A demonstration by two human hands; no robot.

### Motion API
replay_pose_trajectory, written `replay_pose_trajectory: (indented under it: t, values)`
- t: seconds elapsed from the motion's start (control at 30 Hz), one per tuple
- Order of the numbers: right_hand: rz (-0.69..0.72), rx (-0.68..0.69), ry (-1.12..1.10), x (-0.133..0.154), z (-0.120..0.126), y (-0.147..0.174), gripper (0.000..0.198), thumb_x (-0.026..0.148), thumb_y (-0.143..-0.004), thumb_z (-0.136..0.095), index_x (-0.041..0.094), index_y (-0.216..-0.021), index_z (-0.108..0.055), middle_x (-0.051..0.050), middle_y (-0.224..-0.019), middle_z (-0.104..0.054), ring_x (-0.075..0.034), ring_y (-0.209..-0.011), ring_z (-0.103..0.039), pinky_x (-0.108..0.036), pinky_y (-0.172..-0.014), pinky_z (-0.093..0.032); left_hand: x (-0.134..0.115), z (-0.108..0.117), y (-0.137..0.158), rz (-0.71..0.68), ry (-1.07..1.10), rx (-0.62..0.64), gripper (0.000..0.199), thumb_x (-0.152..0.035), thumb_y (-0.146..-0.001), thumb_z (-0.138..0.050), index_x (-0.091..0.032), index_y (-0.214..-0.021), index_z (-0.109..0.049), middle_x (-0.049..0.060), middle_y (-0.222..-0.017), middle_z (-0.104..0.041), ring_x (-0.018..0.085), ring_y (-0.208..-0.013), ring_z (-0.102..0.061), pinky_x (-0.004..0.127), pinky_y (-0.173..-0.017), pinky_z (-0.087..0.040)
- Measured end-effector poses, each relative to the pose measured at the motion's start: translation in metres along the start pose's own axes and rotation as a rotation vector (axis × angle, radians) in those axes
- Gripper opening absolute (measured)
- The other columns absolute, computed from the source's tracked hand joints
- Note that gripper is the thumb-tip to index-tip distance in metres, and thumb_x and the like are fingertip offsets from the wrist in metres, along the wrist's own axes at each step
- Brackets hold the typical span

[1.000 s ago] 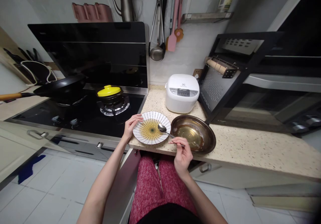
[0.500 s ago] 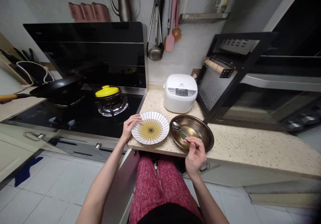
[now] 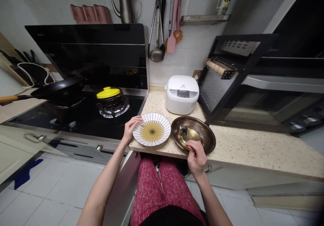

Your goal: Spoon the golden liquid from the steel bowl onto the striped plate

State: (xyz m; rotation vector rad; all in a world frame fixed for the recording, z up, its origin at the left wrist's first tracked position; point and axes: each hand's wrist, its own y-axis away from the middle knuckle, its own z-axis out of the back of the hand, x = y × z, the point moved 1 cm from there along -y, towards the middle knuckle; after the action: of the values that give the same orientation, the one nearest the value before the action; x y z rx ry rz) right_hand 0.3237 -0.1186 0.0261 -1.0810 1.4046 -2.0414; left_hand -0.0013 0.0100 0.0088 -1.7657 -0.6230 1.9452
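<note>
My right hand [image 3: 196, 157] is closed round the handle of a metal spoon [image 3: 183, 129], whose bowl dips into a wide metal basin [image 3: 212, 139]. Something clear and shiny lies in the bottom of that basin; I cannot make out what. To its left, on the counter's front edge, is a white plate [image 3: 162, 136] with dark radiating lines and a yellow middle. My left hand [image 3: 131, 126] grips the plate's left rim, fingers over the top and the thumb hidden.
Behind the basin stands a white rice cooker [image 3: 181, 97]. On the hob at left are a small pot with a yellow lid [image 3: 108, 92] and a black wok [image 3: 59, 89]. A dark rack [image 3: 215, 77] rises at right. Below the plate, a cabinet door [image 3: 126, 178] stands open.
The spoon's bowl has gone from above the basin's left rim down and right into the basin. My right hand has tilted with it. My left hand and the plate stay put.
</note>
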Motion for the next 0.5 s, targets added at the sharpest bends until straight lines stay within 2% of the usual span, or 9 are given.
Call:
replay_pose_trajectory:
  t: [0.13,0.27,0.5]
  values:
    - [0.089,0.068,0.007,-0.005,0.001,0.001,0.036,-0.002,-0.092,-0.051,0.023,-0.111,-0.069,-0.006,-0.09,-0.073,-0.02,-0.082,-0.071,-0.036,-0.072,-0.059,-0.001,0.0,0.0,0.0,0.002,0.002,0.028,-0.031,-0.097,-0.061,-0.021,-0.084,-0.084,0.011,-0.101,-0.081,0.033,-0.122,-0.066,0.052,-0.112,-0.046]
    - [0.101,0.109,0.013,-0.006,0.0,0.002,0.04,-0.001,-0.093,-0.048,0.022,-0.116,-0.07,-0.007,-0.092,-0.074,-0.021,-0.084,-0.071,-0.037,-0.073,-0.059,-0.001,0.0,0.0,-0.005,0.005,-0.002,0.029,-0.031,-0.097,-0.061,-0.021,-0.083,-0.084,0.01,-0.1,-0.081,0.033,-0.121,-0.066,0.052,-0.112,-0.046]
    - [-0.062,-0.081,-0.096,0.011,-0.007,-0.001,0.027,0.004,-0.096,-0.054,0.023,-0.106,-0.069,-0.004,-0.089,-0.073,-0.019,-0.082,-0.07,-0.035,-0.073,-0.058,0.0,0.0,0.0,0.004,-0.004,-0.004,0.029,-0.032,-0.097,-0.061,-0.021,-0.084,-0.084,0.011,-0.1,-0.081,0.034,-0.122,-0.066,0.053,-0.112,-0.045]
